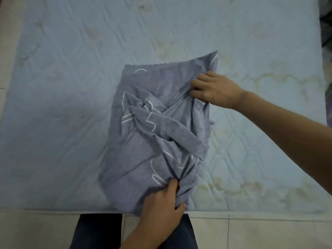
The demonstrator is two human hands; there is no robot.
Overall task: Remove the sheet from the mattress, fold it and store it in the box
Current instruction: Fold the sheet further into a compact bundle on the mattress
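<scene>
Our left hand [162, 205] pinches near edge of folded sheet [158, 133]; right hand [214, 90] grips far corner, on mattress [62, 87].

Sheet [158, 133] — grey-blue fabric with thin white line markings — lies in a rumpled, roughly rectangular bundle at the centre of the frame, on the mattress [62, 87]. Its far edge is scalloped and fairly flat; the middle is creased with crossing folds. The mattress is pale blue, quilted, stained at right, filling the upper frame. I see no box.
</scene>
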